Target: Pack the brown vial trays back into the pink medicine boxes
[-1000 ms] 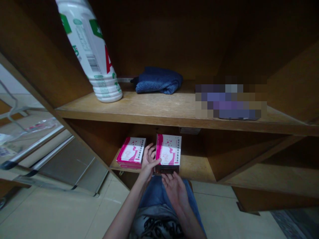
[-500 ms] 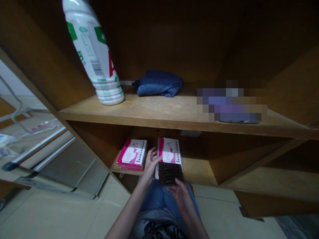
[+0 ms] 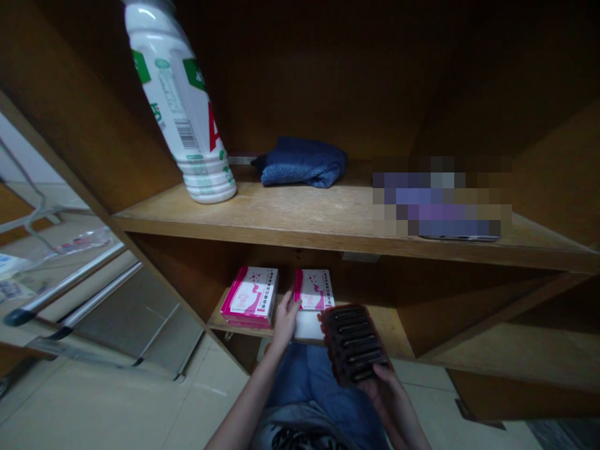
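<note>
**Dark vial tray (image 3: 354, 340) held clear of the pink-and-white box (image 3: 313, 289)**

My right hand (image 3: 383, 387) cupped the tray's near end from below, fingers curled around it, just before the lower shelf (image 3: 398, 331). My left hand (image 3: 284, 319) gripped the box's left edge, near a second box (image 3: 250, 297).

The person wears blue jeans (image 3: 307, 381) and a light grey top (image 3: 285, 430) printed with black swirling marks, while the left hand (image 3: 284, 317), right hand (image 3: 384, 389) and both forearms are bare.
</note>
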The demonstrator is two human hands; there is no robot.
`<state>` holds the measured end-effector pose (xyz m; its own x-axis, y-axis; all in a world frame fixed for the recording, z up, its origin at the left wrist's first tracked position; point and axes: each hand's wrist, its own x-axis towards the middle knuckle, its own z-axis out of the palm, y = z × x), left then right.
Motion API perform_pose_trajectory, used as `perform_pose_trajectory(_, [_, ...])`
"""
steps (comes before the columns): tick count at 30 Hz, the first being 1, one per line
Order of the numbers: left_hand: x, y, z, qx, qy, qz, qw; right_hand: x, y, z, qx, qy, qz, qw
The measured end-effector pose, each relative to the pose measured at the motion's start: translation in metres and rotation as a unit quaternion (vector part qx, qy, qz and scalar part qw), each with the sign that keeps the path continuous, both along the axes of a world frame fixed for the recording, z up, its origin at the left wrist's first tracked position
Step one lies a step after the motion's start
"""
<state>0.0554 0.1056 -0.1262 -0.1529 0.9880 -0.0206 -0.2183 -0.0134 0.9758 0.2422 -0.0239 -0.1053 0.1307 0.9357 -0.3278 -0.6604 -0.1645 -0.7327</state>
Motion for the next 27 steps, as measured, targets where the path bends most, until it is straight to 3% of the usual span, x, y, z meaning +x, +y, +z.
perform_pose_trajectory(9, [-0.004,-0.002,-0.011,-0.043,0.022,0.036,0.998,0.027,0.046,-0.001,-0.024,-0.146,-0.104,0.983])
perform_pose_trajectory(18, [-0.006,0.000,-0.014,-0.049,0.000,0.041,0.998,0.027,0.062,0.003,-0.052,-0.246,-0.040,0.967])
perform_pose_trajectory(23, [-0.005,0.000,-0.015,-0.053,-0.011,0.032,0.998,0.047,0.071,0.004,0.027,-0.403,0.047,0.913])
perform_pose_trajectory(27, [-0.006,0.000,-0.017,-0.055,-0.009,0.033,0.998,0.056,0.076,-0.001,0.064,-0.430,0.039,0.900])
